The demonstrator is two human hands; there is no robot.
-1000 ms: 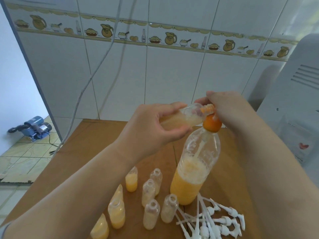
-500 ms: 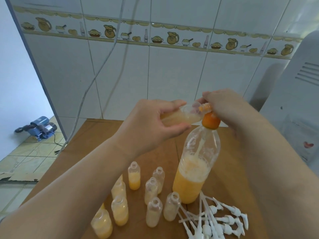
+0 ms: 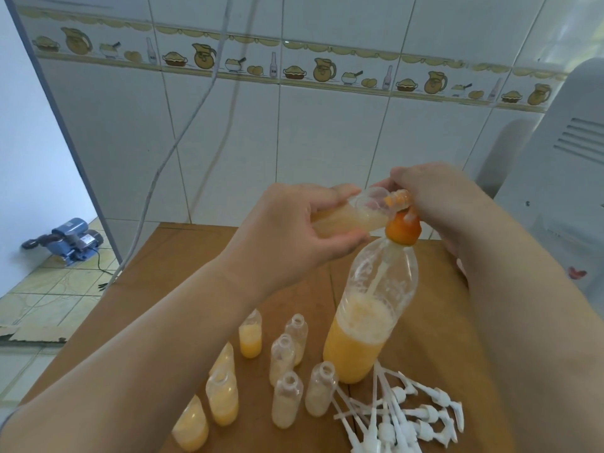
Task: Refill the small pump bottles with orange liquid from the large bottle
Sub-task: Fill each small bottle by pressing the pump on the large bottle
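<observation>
A large clear bottle (image 3: 366,335), roughly a third full of orange liquid, stands upright on the wooden table (image 3: 183,266). An orange pump top (image 3: 402,228) sits on its neck. My left hand (image 3: 287,233) grips a small clear bottle (image 3: 356,214) lying almost sideways, its mouth at the pump's spout. My right hand (image 3: 438,197) holds the pump top from the right, its fingers curled over the spout. Pale liquid lies along the small bottle's lower side.
Several small open bottles (image 3: 287,397), some partly filled with orange liquid, stand in front of the large bottle. A pile of white pump heads (image 3: 402,416) lies at the front right. A white appliance (image 3: 562,178) stands to the right, and a tiled wall rises behind the table.
Both hands stay at the pump top with the small bottle. The view has tilted down slightly, so more of the small bottles and pump heads shows.
</observation>
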